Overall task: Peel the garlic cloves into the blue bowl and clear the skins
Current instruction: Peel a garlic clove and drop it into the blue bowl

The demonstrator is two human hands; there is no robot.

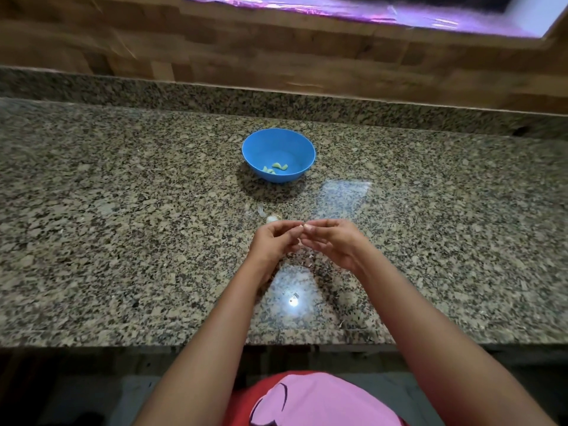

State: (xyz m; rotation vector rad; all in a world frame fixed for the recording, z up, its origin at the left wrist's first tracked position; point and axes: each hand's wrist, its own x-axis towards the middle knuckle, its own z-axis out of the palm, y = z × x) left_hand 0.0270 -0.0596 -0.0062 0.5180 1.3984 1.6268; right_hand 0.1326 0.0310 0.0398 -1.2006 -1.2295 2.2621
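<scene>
Peeling at the granite counter (pixel 123 210), my left hand (pixel 273 241) and right hand (pixel 332 241) meet fingertip to fingertip, both pinching one garlic clove (pixel 302 226), largely hidden, well short of the blue bowl (pixel 255 155). It could slip and roll off the near edge, and loose skins (pixel 261 210) may get lost against the speckled stone. I count one bowl, about three peeled cloves (pixel 276 167) inside, and one unpeeled piece (pixel 272 218) just beyond my left hand. The skins are too small to count.
</scene>
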